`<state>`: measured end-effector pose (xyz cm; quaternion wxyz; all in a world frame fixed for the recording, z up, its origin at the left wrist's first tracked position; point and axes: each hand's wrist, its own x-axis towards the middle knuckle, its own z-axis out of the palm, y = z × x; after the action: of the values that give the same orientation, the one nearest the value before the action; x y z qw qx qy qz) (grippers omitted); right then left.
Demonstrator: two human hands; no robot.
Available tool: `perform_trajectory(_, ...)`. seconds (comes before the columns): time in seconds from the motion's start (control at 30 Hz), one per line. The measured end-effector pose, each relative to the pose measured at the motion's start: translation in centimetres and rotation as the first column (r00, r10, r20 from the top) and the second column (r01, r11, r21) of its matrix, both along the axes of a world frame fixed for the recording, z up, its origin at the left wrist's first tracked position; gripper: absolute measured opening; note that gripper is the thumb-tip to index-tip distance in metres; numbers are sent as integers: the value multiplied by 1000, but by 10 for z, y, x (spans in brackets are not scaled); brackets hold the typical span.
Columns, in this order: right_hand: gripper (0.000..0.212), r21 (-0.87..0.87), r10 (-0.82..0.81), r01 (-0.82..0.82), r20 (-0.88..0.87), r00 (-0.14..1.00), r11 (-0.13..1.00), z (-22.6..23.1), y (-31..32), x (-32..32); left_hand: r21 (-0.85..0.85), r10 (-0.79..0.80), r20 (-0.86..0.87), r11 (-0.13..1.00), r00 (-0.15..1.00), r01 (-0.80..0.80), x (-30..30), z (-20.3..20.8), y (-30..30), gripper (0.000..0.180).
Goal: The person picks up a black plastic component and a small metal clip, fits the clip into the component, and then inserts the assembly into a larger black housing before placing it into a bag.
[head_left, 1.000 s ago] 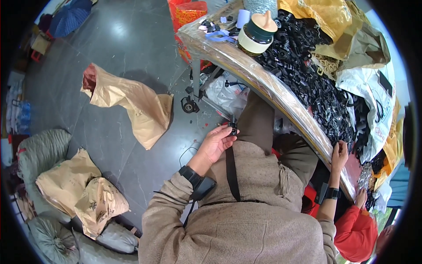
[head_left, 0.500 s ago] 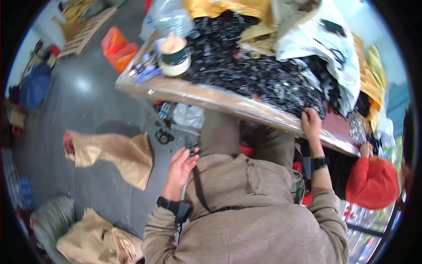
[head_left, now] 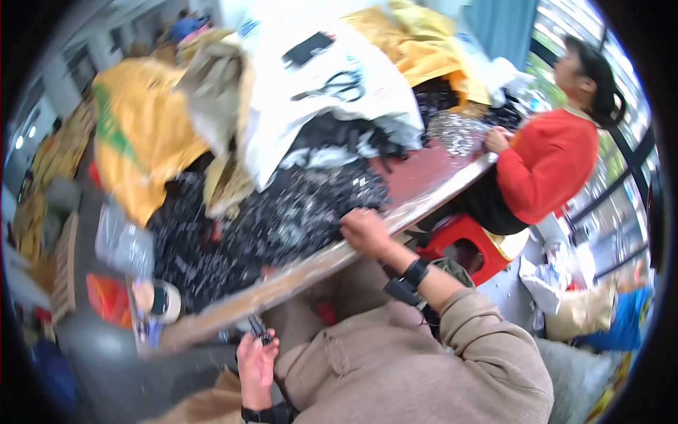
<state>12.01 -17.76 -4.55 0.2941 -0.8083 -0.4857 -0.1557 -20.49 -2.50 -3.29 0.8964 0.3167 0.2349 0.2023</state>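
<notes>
Left hand (head_left: pixel 256 362) raised, fingers pinching black part (head_left: pixel 260 331), right hand (head_left: pixel 366 233) at pile (head_left: pixel 286 219), grip unclear

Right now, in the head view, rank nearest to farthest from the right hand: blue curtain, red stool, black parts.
From the right hand:
1. Black parts: beside it, left.
2. Red stool: to its right.
3. Blue curtain: background, upper right.

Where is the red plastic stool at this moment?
In the head view, the red plastic stool is right of centre, right of the right hand, just below the co-worker in red.
</notes>
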Motion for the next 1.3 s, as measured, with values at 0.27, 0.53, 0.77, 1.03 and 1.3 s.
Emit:
perform_trajectory(0.27,9,18,10,-10,-7,1000,1000,0,-3,3,-26,-190,-58,982,980,188,62,7,9,24)
perform_trajectory(0.53,13,-36,26,-27,-46,999,999,8,-6,4,-19,-332,-63,943,941,332,125,27,20,21)
perform_trajectory(0.77,14,-80,45,-53,-103,994,995,12,-8,5,-53,-418,-50,908,907,415,160,37,26,19)
perform_trajectory(1.03,15,-63,90,-101,-162,983,993,13,-4,8,-86,-332,-104,942,938,324,162,15,37,24)
perform_trajectory(1.3,13,56,180,-171,-286,941,984,24,-2,21,-114,-278,-150,958,949,263,163,18,40,22)
